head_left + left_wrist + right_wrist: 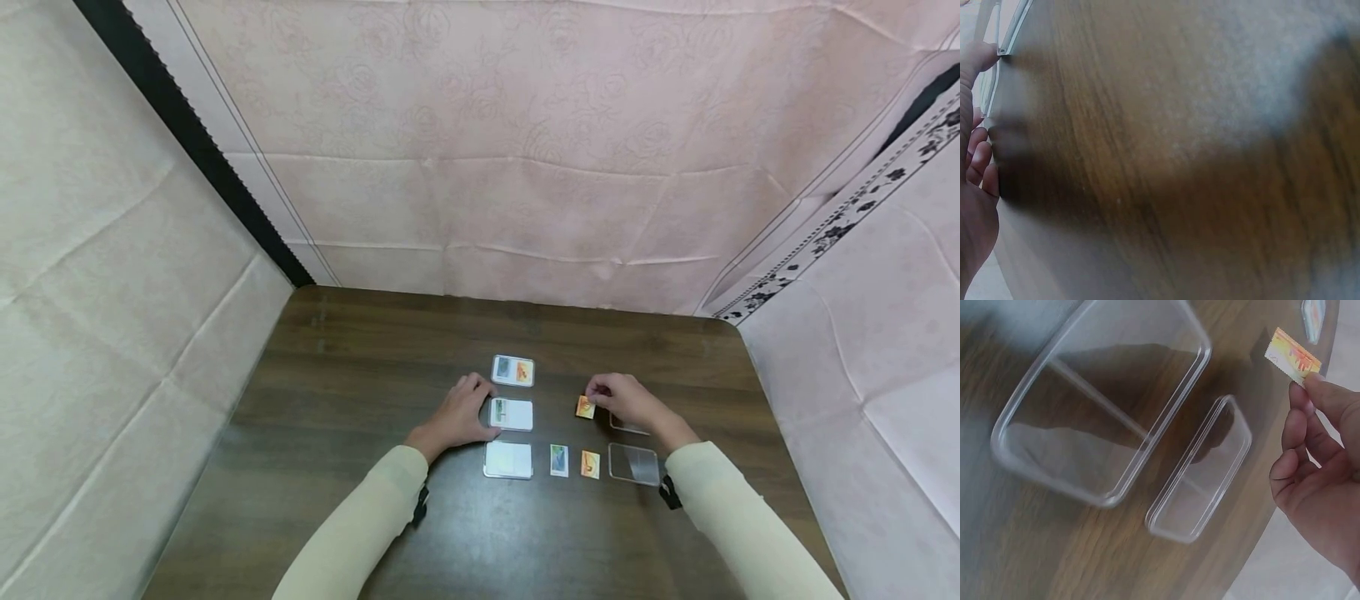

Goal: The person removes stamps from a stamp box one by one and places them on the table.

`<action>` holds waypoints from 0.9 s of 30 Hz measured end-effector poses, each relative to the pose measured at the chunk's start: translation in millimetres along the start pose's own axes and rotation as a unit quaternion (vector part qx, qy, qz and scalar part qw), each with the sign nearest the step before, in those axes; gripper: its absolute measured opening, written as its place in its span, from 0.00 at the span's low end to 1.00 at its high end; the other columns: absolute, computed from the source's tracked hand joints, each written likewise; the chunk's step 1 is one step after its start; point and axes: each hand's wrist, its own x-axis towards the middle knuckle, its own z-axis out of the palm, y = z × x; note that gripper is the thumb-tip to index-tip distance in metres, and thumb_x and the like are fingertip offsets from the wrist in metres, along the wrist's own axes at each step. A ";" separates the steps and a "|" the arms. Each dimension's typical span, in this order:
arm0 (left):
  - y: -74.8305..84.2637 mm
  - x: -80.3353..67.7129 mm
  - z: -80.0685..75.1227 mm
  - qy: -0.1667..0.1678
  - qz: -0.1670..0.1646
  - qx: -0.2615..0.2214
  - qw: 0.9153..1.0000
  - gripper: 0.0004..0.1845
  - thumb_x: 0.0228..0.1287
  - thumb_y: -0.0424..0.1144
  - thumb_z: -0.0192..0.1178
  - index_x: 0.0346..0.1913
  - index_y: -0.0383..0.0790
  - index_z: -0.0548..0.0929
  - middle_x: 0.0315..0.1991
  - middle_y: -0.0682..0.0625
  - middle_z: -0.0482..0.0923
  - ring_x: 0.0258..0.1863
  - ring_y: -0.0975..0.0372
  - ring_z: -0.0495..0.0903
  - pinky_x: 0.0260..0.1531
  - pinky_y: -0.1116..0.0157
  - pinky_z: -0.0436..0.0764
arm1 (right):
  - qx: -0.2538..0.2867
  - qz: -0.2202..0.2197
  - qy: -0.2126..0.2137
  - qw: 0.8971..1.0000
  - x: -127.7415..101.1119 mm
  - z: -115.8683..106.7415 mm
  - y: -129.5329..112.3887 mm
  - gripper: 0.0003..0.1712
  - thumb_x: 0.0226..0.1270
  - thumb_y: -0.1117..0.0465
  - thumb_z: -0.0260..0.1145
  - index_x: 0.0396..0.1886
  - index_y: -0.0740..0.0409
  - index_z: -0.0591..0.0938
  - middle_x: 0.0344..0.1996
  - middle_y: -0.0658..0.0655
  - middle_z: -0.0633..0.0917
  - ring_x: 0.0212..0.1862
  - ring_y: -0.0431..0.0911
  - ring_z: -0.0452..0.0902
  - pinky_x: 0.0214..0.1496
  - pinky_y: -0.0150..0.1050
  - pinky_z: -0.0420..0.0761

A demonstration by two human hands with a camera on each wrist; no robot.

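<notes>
Right hand: the right hand pinches a small orange paper card at its fingertips, above the dark wooden counter, near two clear plastic cases.
Left hand: the left hand rests beside a white-lined clear card case, seemingly touching its edge, fingers loosely curled.

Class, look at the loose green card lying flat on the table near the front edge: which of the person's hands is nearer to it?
Right. The right hand, pinching an orange card, is just beyond the green card; the left hand rests farther off, beside the middle white case.
</notes>
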 end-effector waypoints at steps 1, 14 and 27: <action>-0.1 0.0 -0.1 0.000 0.000 0.001 1.000 0.34 0.58 0.61 0.72 0.63 0.48 0.77 0.60 0.51 0.70 0.56 0.58 0.68 0.57 0.56 0.74 | -0.004 -0.004 -0.001 1.000 -0.3 -0.4 2.3 0.04 0.76 0.66 0.63 0.40 0.57 0.84 0.35 0.53 0.84 0.37 0.44 0.75 0.41 0.42 0.78; 1.8 -0.9 -2.4 0.001 0.001 0.006 1.000 0.34 0.58 0.61 0.72 0.63 0.48 0.77 0.60 0.51 0.70 0.56 0.59 0.68 0.56 0.58 0.74 | -0.067 -0.024 0.011 0.997 0.8 5.9 14.9 0.04 0.72 0.67 0.67 0.35 0.57 0.84 0.30 0.50 0.83 0.32 0.41 0.74 0.37 0.39 0.77; 1.4 0.2 -1.1 -0.005 -0.001 0.009 1.000 0.35 0.58 0.62 0.72 0.63 0.48 0.77 0.60 0.51 0.70 0.56 0.59 0.68 0.56 0.57 0.74 | -0.136 -0.029 0.045 0.989 1.8 19.7 25.2 0.08 0.67 0.62 0.73 0.32 0.50 0.81 0.30 0.48 0.80 0.38 0.46 0.70 0.40 0.45 0.70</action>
